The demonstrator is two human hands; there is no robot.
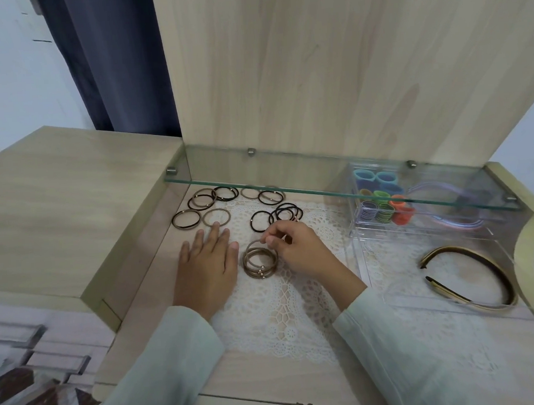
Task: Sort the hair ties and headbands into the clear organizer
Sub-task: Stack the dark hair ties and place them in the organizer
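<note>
A small stack of brown hair ties with gold beads lies on the lace mat. My right hand pinches the top brown tie of that stack at its upper edge. To the left of the stack, my left hand rests flat on the mat, fingers spread, holding nothing. Loose black hair ties lie just behind my right hand, and brown and beige ties are scattered at the back left. The clear organizer stands at the right, with colourful ties in its back compartments. Two headbands lie at its front.
A glass shelf spans the recess above the back ties and the organizer's rear. Under it at the right lie lilac headbands. A wooden wall bounds the recess on the left. The lace mat covers the middle.
</note>
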